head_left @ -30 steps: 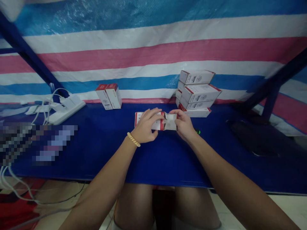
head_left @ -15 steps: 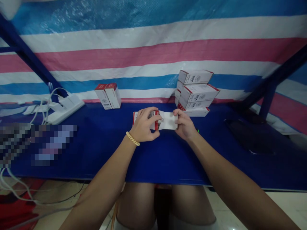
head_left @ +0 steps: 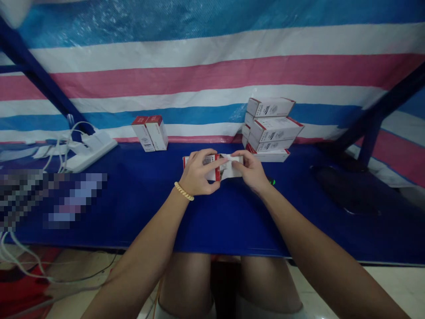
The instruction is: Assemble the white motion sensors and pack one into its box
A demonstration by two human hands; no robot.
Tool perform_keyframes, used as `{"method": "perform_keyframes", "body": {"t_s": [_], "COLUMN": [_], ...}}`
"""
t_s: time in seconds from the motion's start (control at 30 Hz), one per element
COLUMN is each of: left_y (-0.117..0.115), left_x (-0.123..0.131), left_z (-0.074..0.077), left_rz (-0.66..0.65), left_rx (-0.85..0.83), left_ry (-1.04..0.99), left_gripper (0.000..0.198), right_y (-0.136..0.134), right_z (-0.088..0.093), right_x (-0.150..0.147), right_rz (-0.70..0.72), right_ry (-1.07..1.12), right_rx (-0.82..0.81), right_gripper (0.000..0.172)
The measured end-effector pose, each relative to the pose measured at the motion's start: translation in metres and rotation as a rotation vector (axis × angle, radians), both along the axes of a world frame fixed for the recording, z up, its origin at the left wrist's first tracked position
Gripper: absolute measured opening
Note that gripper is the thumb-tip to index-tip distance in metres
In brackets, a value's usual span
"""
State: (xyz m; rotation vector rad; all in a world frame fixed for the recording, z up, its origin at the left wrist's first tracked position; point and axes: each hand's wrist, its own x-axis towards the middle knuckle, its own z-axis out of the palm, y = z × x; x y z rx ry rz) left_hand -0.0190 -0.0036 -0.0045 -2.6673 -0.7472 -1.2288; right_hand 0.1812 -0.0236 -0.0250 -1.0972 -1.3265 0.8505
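Just above the blue table, a small red-and-white carton (head_left: 213, 173) lies on its side between my hands, its open end facing right. My left hand (head_left: 200, 173) is wrapped over the carton's body from the left, with the index finger reaching toward the opening. A white end flap (head_left: 236, 170) sticks out to the right, and my right hand (head_left: 250, 170) pinches it between thumb and fingers. Something pale shows at the opening, too small to make out.
Several similar cartons (head_left: 275, 133) are stacked at the back right. Two upright cartons (head_left: 151, 133) stand at the back left. A white power strip (head_left: 91, 153) with cables is at the left, and a dark flat object (head_left: 347, 190) lies at the right.
My right hand has shifted slightly left along the flap, its thumb now lying farther over it. My left index finger is stretched farther toward the opening.
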Motion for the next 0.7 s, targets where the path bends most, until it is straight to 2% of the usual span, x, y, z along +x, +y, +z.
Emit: {"method": "perform_keyframes", "body": {"t_s": [0.1, 0.23, 0.37, 0.5, 0.57, 0.7], "left_y": [0.001, 0.002, 0.004, 0.005, 0.005, 0.004], "left_x": [-0.001, -0.002, -0.002, -0.002, -0.002, -0.001], "left_z": [0.001, 0.001, 0.000, 0.000, 0.001, 0.002], "left_rz": [0.054, 0.113, 0.092, 0.067, 0.095, 0.122], "left_rx": [0.006, 0.028, 0.026, -0.013, -0.034, -0.044], "left_ry": [-0.011, -0.078, -0.121, -0.161, -0.150, -0.106], "left_gripper": [0.068, 0.086, 0.093, 0.089, 0.087, 0.084], "right_y": [-0.006, -0.012, -0.014, -0.014, -0.014, -0.013], "right_z": [0.002, 0.006, 0.007, 0.008, 0.011, 0.015], "right_x": [0.000, -0.001, 0.000, 0.000, -0.002, -0.004], "right_rz": [-0.029, 0.112, 0.191, 0.260, 0.243, 0.179], "right_ry": [-0.314, -0.472, -0.416, -0.204, -0.131, -0.101], "right_rx": [0.199, 0.287, 0.269, 0.211, 0.159, 0.096], "right_gripper": [0.033, 0.047, 0.045, 0.034, 0.027, 0.037]}}
